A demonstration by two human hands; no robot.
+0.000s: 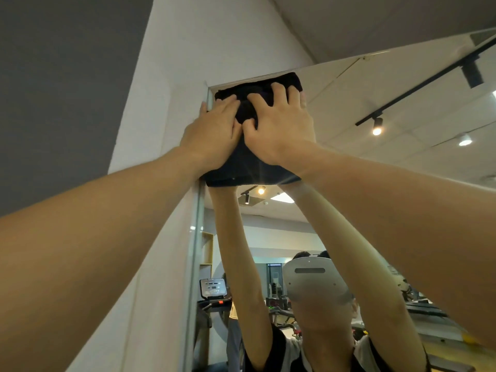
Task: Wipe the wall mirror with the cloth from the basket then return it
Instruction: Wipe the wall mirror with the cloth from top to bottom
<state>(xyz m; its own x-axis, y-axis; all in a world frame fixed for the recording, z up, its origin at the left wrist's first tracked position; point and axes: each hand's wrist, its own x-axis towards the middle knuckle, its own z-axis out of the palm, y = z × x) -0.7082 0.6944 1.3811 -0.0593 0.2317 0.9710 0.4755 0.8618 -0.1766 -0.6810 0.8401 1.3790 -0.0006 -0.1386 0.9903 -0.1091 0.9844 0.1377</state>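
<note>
A white wall [166,103] meets a grey wall [67,76] on the left, and the mirror [389,170] set in the white wall fills the right of the view, its glass reflecting a ceiling with track lights [377,128], a treadmill [213,294] with a lit console, other gym machines and the person's raised arms and grey headset [315,281]. Both bare arms reach up to the mirror's top left corner, where a folded black cloth [241,167] lies flat against the glass, its upper edge just under the mirror's top frame and its left edge beside the side frame. The left hand [214,132] presses on the cloth's left half with fingers nearly straight, its grip open, the little finger resting on the frame edge. The right hand [281,122] presses on the right half just beside the left, fingers spread and slightly bent over bunched folds near the top, thumb tucked into the fabric at the middle. The two hands touch at the thumbs. No brand, label or writing can be read on the cloth, mirror or headset; the treadmill console markings are too small to make out.
</note>
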